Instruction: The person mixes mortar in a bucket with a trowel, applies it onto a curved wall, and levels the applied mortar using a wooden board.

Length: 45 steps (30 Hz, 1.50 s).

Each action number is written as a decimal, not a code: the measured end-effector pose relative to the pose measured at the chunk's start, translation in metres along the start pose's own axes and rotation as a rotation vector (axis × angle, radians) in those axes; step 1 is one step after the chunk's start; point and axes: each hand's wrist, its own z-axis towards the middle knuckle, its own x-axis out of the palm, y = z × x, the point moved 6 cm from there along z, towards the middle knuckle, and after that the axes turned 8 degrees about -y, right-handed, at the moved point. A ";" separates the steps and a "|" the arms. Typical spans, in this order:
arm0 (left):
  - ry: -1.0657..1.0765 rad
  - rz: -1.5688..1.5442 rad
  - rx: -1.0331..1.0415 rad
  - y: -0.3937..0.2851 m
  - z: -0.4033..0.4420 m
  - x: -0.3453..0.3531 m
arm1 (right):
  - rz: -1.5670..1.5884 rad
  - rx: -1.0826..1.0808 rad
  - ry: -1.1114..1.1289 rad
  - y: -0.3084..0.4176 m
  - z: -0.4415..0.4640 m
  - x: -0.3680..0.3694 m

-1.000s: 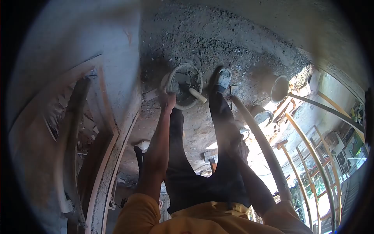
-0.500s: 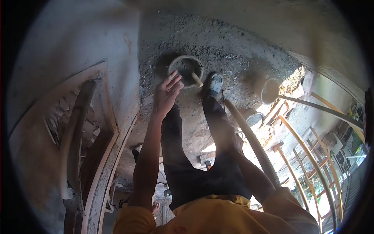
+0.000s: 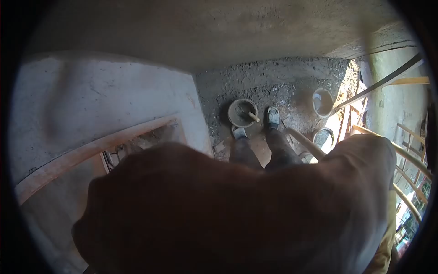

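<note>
A dark, bare arm and hand fill the lower half of the head view, very close to the camera. The yellow sleeve (image 3: pixel 387 237) at the lower right suggests that this is my right hand (image 3: pixel 137 201). Its fingers are hidden or too blurred to make out. My left hand does not show. Beyond the arm, a round basin (image 3: pixel 233 109) of grey mortar stands on the floor near my feet. A tool with a pale wooden handle (image 3: pixel 253 117) rests in it, its head hidden in the basin.
Light shoes (image 3: pixel 273 114) stand beside the basin. Two buckets (image 3: pixel 323 102) and a pole (image 3: pixel 305 141) are on the right. A framed wall opening (image 3: pixel 123 133) lies left, a rough grey wall (image 3: pixel 219 32) ahead. Bamboo poles (image 3: pixel 408 155) stand at far right.
My left hand, earlier stretched out over the basin with fingers apart, has left the view. An arm has come up close to the camera, and the view has tilted up toward the wall.
</note>
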 end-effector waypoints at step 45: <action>0.393 -0.179 0.419 -0.506 0.164 0.317 | -0.956 0.852 -1.905 -0.319 -0.764 -0.512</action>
